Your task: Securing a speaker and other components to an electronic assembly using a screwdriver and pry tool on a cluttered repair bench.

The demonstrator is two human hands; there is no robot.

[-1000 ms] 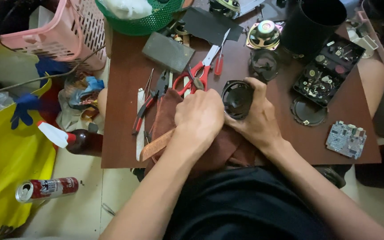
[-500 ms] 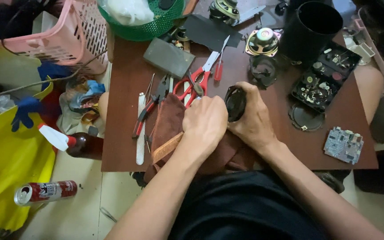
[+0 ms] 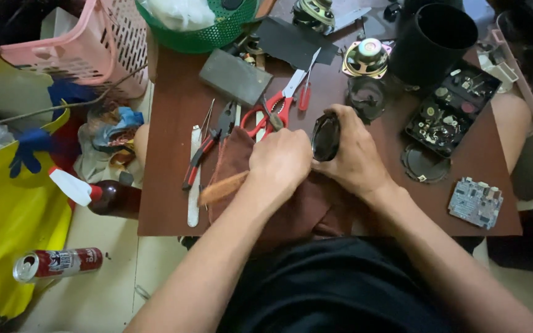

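Gripping a dark round part (image 3: 326,137) on edge in the curled right hand (image 3: 354,157); left hand (image 3: 280,163) closed, apparently clutching brown cloth (image 3: 297,209), near the table's (image 3: 168,185) front edge.

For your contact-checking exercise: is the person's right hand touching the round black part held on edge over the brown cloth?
Touching. The head view shows the right hand wrapped around the round black part, its fingers curling over the part's top edge with no gap.

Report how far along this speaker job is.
Done: parts lie stripped on the table, a circuit board and a loose speaker driver. In hand: the right hand holds a dark round part, the left hand works beside it. Left: nothing looks reassembled.
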